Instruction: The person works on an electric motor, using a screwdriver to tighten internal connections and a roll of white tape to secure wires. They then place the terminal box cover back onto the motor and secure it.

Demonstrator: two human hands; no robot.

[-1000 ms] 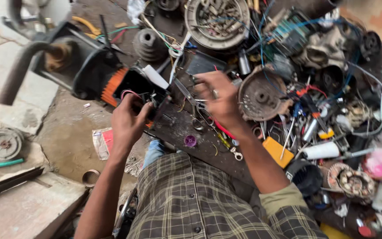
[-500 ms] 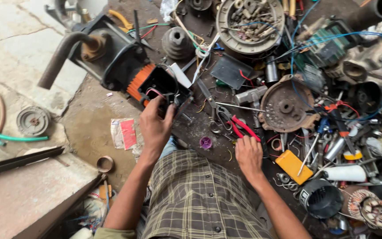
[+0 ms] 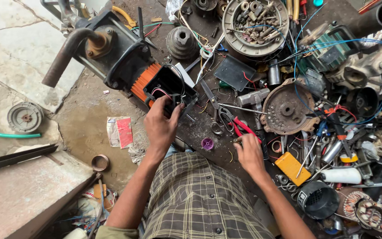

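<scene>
A black pump motor (image 3: 116,53) with orange windings and a curved pipe lies on the dark workbench. Its open black terminal box (image 3: 169,90) with thin wires faces me. My left hand (image 3: 160,126) grips the lower edge of that box. My right hand (image 3: 248,152) rests lower right on the bench, its fingers closing around the red handles of pliers (image 3: 243,128). A pair of scissors (image 3: 215,110) lies just left of the pliers. My checked shirt fills the bottom middle.
The bench is crowded: a rusty round end cover (image 3: 287,108), a bowl of small parts (image 3: 255,20), a yellow block (image 3: 292,167), a black fan cover (image 3: 317,200), screwdrivers and wires. On the stone floor at left lie a grey pulley (image 3: 25,117) and a green hose (image 3: 5,135).
My right hand has drawn back from the upper bench down to the red-handled pliers. The left hand stays on the terminal box. The view has shifted so the motor sits further right.
</scene>
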